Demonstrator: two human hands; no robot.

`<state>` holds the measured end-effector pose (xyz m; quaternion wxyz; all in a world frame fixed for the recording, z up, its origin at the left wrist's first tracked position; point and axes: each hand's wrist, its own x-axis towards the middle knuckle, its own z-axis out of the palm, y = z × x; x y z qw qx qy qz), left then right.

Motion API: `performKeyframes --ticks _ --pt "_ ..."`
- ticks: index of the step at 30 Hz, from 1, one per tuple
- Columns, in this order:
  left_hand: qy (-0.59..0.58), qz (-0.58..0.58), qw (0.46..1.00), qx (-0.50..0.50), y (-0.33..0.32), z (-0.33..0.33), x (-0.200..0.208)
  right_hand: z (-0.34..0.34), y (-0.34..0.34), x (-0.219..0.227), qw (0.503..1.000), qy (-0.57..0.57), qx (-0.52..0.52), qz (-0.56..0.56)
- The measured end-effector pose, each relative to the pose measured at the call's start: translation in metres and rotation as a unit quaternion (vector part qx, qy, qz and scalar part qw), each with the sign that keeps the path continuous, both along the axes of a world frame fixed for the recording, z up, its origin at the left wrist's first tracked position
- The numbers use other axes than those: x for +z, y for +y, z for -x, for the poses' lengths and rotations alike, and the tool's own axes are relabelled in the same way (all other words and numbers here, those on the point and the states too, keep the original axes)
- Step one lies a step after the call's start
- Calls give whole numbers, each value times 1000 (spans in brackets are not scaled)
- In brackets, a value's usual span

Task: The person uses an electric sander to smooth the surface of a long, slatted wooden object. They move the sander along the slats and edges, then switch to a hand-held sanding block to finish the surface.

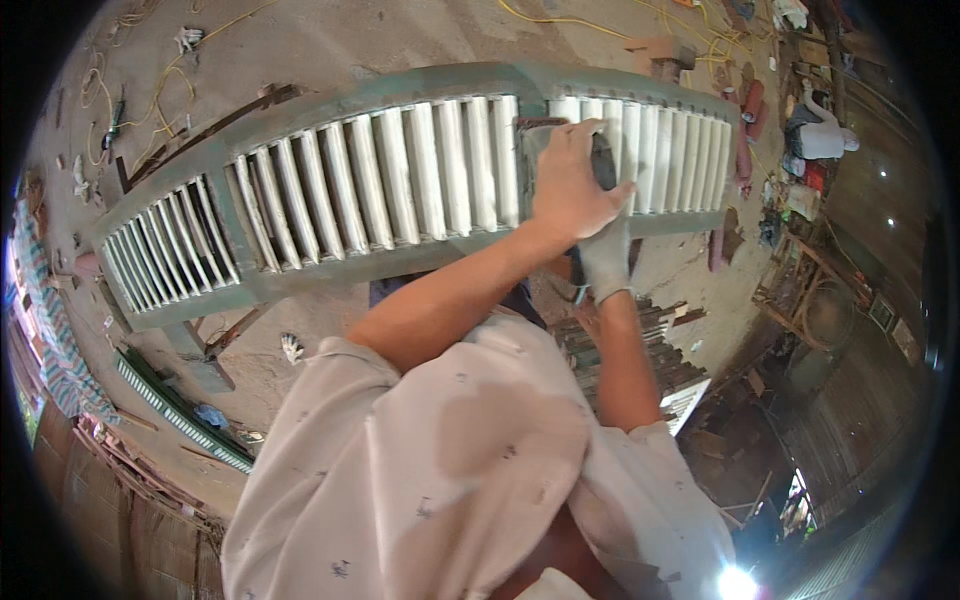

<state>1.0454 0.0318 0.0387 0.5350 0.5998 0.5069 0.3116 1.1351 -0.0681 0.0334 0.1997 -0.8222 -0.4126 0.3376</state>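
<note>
A person's two hands press a dark power sander against a long green-framed wooden shutter with white louvred slats [400, 185].

The bare left hand [572, 185] lies flat, fingers together, atop the sander [603, 165]; the grey-gloved right hand [606, 258] is clamped on its rear. The shutter lies raised across the dusty concrete floor [330, 40], yellow cables [170, 85] behind.
</note>
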Motion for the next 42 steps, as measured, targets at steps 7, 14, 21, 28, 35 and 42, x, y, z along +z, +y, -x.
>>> performKeyframes --ticks 7,14,21,28,35,42 --pt "-97 72 986 116 -13 -3 1 -2 12 39 997 19 13 74" --pt "-102 61 981 152 6 -6 -7 -16 37 29 996 -16 37 79" --pt "-122 12 974 190 63 -23 -20 -17 101 29 997 -1 72 8" --pt "-135 -11 982 130 -25 -3 -24 -15 -14 2 991 -95 91 6" --pt "-157 -32 975 155 34 -9 -44 -12 55 -13 983 -135 120 -34" --pt "-155 -31 970 183 56 -4 -40 -22 74 -14 994 44 97 14"
